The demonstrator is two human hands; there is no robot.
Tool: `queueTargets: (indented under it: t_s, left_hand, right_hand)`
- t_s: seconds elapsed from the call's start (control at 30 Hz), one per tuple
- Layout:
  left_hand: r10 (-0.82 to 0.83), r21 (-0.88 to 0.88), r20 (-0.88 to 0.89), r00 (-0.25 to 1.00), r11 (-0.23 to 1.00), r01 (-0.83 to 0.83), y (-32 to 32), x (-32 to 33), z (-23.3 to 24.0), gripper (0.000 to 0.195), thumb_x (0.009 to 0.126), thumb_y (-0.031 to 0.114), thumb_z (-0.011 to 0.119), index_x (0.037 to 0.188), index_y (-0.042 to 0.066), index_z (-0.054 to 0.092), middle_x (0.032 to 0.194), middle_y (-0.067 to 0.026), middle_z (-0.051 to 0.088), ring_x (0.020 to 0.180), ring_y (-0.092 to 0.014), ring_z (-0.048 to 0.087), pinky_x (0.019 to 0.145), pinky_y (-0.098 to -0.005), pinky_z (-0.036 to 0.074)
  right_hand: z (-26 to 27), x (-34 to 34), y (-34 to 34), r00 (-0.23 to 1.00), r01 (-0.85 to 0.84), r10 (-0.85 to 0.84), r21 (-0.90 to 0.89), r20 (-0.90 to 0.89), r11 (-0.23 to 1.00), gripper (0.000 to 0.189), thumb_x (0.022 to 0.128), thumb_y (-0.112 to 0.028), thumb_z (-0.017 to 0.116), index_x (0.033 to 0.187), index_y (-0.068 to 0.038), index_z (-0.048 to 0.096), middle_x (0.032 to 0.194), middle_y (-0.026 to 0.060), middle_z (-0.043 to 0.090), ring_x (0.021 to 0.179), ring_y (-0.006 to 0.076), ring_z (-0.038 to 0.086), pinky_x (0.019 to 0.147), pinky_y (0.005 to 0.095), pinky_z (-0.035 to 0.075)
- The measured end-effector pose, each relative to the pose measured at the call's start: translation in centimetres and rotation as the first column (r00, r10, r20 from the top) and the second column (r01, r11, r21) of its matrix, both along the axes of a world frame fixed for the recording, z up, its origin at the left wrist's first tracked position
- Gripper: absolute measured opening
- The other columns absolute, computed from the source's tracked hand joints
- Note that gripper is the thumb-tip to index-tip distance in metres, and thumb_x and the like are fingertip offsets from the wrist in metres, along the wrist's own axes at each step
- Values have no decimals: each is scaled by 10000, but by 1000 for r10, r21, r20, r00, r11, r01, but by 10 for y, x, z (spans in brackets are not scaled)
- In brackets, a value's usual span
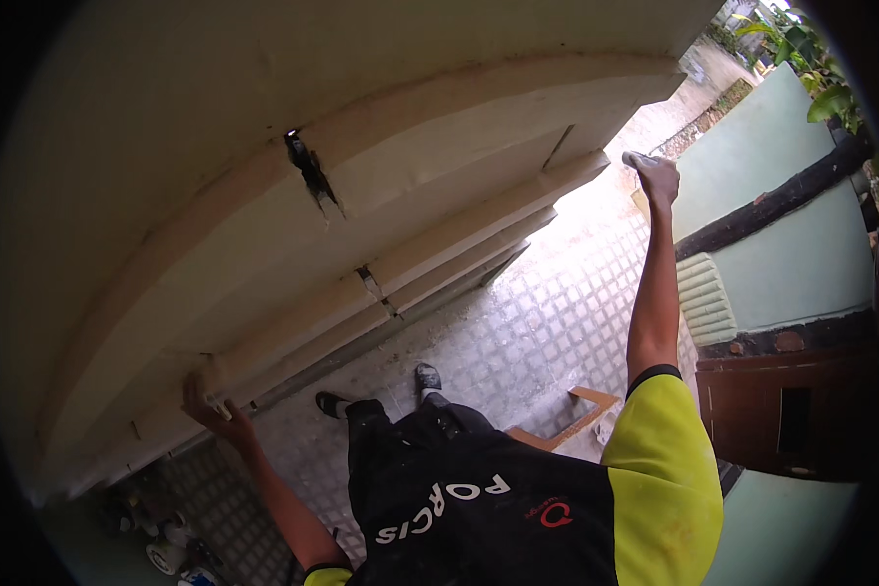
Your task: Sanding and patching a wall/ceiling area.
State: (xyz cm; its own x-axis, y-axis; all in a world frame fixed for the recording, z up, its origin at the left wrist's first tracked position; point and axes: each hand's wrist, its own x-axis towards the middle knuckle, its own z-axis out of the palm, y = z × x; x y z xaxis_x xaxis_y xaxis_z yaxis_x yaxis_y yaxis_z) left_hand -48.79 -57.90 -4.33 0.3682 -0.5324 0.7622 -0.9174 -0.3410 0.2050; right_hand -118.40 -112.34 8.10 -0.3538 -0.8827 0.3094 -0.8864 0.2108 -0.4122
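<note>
A cream wall with stepped, curved mouldings (410,176) fills the upper left. A long dark broken gap (311,172) cuts across one moulding, and a smaller one (373,286) lies lower down. My left hand (216,416) is at the lower mouldings, fingers spread and slightly blurred, with a small pale thing by the thumb side; whether it is gripped is unclear. At the right, my right hand (658,179) is stretched out beyond the ends of the mouldings, closed round a small greyish-white piece (636,158) whose kind I cannot tell.
Patterned floor tiles (557,315) lie under my feet. An angled orange-brown piece (593,399) lies beside my body. Tubs and other items (165,557) stand at the lower left. A pale green wall (762,146), a brown door (798,417) and leafy plants (835,102) are at the right.
</note>
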Motion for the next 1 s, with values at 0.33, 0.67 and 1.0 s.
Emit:
queueTargets:
  t_s: [0.33, 0.67, 1.0]
  left_hand:
    - [-1, 20, -15, 1000, 1000, 1, 3, 1, -2, 797, 1015, 698, 307, 1460, 57, 468, 1468, -170, 524, 1398, -380, 466, 1207, -611, 185]
    - [6, 23, -5, 1000, 1000, -6, 6, 3, -7, 773, 1030, 667, 310, 1454, 41, 469, 1475, -179, 514, 1401, -385, 458, 1205, -616, 182]
    - [38, 17, 1, 999, 999, -38, 4, 6, -12, 785, 1019, 688, 310, 1455, 56, 473, 1466, -188, 517, 1397, -388, 459, 1207, -617, 172]
  right_hand:
    - [-10, 17, -6, 914, -357, 370, -101, 168, 929, 409, 749, -417, 864, 910, -50, 780, 698, 70, 739, 670, 146, 702, 633, 317, 537]
    - [-21, 24, -18, 877, -327, 323, -51, 356, 944, 344, 785, -291, 816, 962, -10, 727, 923, 219, 746, 820, 390, 725, 730, 449, 561]
    - [-20, 43, -9, 938, -283, 340, -417, 67, 864, 363, 804, -365, 783, 858, -9, 734, 751, 148, 730, 714, 293, 727, 702, 405, 553]
